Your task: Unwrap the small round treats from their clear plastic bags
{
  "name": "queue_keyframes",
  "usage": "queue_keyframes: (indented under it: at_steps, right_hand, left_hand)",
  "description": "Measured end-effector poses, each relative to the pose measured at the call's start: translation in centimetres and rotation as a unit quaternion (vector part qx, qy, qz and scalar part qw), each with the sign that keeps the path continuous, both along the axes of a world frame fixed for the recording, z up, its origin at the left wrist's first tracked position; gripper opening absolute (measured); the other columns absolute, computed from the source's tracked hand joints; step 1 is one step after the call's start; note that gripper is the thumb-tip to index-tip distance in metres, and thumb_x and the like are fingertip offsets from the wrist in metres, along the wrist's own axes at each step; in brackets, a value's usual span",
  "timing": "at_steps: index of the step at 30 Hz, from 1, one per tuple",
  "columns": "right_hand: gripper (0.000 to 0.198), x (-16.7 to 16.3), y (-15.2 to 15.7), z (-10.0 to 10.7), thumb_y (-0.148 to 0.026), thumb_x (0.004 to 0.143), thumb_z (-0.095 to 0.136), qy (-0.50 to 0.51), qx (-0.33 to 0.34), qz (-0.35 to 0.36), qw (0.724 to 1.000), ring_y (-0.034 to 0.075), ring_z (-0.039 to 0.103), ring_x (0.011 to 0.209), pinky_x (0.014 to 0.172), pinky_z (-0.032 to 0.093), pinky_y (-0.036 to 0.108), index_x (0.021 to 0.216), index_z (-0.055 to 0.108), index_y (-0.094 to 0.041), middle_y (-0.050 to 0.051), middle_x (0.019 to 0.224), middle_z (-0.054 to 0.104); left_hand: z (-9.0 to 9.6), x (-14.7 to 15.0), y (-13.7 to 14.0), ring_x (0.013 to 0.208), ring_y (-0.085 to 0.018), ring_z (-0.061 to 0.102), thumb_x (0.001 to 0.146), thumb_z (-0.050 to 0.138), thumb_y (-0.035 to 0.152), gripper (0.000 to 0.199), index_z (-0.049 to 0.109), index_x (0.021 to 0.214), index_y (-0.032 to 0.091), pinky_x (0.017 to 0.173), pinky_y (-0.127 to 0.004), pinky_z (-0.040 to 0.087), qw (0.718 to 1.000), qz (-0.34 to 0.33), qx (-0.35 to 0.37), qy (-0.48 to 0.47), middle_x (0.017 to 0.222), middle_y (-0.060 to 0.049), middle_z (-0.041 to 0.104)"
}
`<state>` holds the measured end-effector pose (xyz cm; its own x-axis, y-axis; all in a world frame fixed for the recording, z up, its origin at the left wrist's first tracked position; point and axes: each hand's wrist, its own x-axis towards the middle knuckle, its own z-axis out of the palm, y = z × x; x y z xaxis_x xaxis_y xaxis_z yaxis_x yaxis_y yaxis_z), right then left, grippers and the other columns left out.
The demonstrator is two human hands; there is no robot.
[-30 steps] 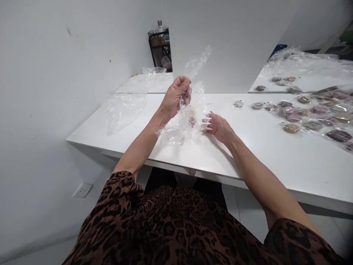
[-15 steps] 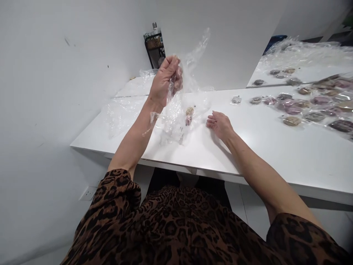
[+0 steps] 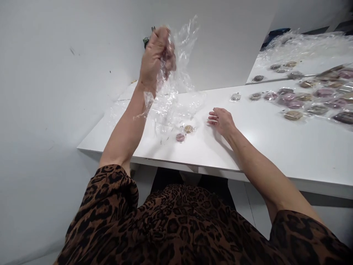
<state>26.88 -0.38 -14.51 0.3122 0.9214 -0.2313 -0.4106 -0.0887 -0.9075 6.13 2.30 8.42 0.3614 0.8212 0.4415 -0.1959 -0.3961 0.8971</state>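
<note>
My left hand (image 3: 158,55) is raised above the table, its fingers closed on a crumpled clear plastic bag (image 3: 173,101) that hangs down towards the tabletop. Below the bag lie two small round pieces, a pink one (image 3: 180,137) and a tan one (image 3: 188,129), seemingly in clear wrappers. Whether the bag's lower end touches them I cannot tell. My right hand (image 3: 221,120) is held low over the white table (image 3: 264,151), just right of these pieces. Its fingers are apart and nothing is in them.
On the right lies a spread of wrapped round pieces (image 3: 295,101) in pink, tan and grey. One wrapped grey piece (image 3: 235,97) sits apart from them. More clear plastic (image 3: 300,46) heaps up behind. A white wall (image 3: 49,110) bounds the left.
My left hand has risen and moved left with the bag. The pink and tan pieces, earlier close together at the bag, now lie separately on the table nearer me. My right hand has hardly moved.
</note>
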Motion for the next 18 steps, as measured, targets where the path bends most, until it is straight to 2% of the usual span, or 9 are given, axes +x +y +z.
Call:
queue_keyframes:
  at_steps: [4, 7, 10, 13, 15, 17, 18]
  right_hand:
    - [0.032, -0.5, -0.8, 1.1, -0.047, 0.085, 0.074, 0.02, 0.051, 0.068, 0.996, 0.012, 0.061, 0.073, 0.059, 0.053, 0.024, 0.094, 0.056, -0.022, 0.004, 0.092, 0.066]
    - [0.043, -1.0, -1.4, 1.8, -0.059, 0.083, 0.075, 0.045, 0.088, 0.137, 0.986, 0.014, 0.064, 0.077, 0.064, 0.056, 0.025, 0.096, 0.056, -0.023, 0.003, 0.09, 0.067]
    - [0.048, -1.2, -1.6, 1.9, -0.062, 0.079, 0.079, 0.037, 0.081, 0.149, 0.985, 0.014, 0.065, 0.078, 0.065, 0.056, 0.026, 0.098, 0.056, -0.024, 0.002, 0.09, 0.067]
    - [0.05, -0.9, -1.2, 1.2, -0.065, 0.079, 0.078, -0.004, 0.066, 0.121, 0.99, 0.015, 0.064, 0.077, 0.064, 0.055, 0.027, 0.1, 0.057, -0.024, 0.003, 0.094, 0.069]
    - [0.051, -0.6, -1.0, 0.5, -0.065, 0.078, 0.078, -0.045, 0.069, 0.113, 0.99, 0.014, 0.063, 0.077, 0.064, 0.054, 0.027, 0.101, 0.059, -0.024, 0.004, 0.096, 0.069]
    - [0.052, -0.6, -1.0, -0.2, -0.064, 0.077, 0.079, -0.112, 0.088, 0.116, 0.983, 0.014, 0.063, 0.081, 0.068, 0.054, 0.028, 0.104, 0.063, -0.023, 0.004, 0.099, 0.069]
    - [0.052, -0.6, -1.2, -0.5, -0.064, 0.077, 0.08, -0.157, 0.105, 0.121, 0.975, 0.015, 0.063, 0.085, 0.073, 0.054, 0.029, 0.106, 0.065, -0.023, 0.004, 0.101, 0.069]
  left_hand:
    - [0.0, 0.1, -0.8, 0.06, -0.016, 0.024, 0.114, 0.031, 0.027, 0.032, 0.048, 0.087, 0.031, 0.065, -0.034, 0.033, 0.999, 0.023, -0.028, -0.007, 0.077, 0.0, 0.047]
    - [-0.3, 0.0, -1.5, 0.065, -0.018, 0.035, 0.114, 0.03, 0.029, 0.031, 0.05, 0.09, 0.031, 0.068, -0.035, 0.035, 0.995, 0.074, -0.06, -0.004, 0.076, 0.0, 0.05]
    - [-0.5, -1.4, -0.1, 0.078, -0.019, 0.044, 0.114, 0.033, 0.033, 0.028, 0.05, 0.092, 0.033, 0.07, -0.035, 0.039, 0.992, 0.115, -0.05, 0.015, 0.079, -0.001, 0.055]
    - [-0.3, -5.2, 3.6, 0.078, -0.015, 0.039, 0.115, 0.028, 0.031, 0.03, 0.044, 0.091, 0.031, 0.068, -0.032, 0.042, 0.99, 0.139, -0.014, -0.017, 0.087, 0.003, 0.06]
    - [0.1, -9.0, 6.6, 0.085, -0.011, 0.04, 0.116, 0.023, 0.034, 0.027, 0.04, 0.096, 0.03, 0.074, -0.028, 0.047, 0.983, 0.181, 0.008, -0.032, 0.097, 0.007, 0.064]
    - [0.3, -13.6, 9.0, 0.097, -0.007, 0.042, 0.112, 0.004, 0.047, 0.038, 0.037, 0.106, 0.03, 0.088, -0.026, 0.048, 0.958, 0.287, -0.002, -0.019, 0.112, 0.012, 0.065]
    - [0.2, -16.1, 9.9, 0.102, -0.005, 0.043, 0.106, -0.007, 0.052, 0.048, 0.035, 0.114, 0.031, 0.093, -0.026, 0.047, 0.936, 0.353, -0.017, -0.003, 0.122, 0.015, 0.063]
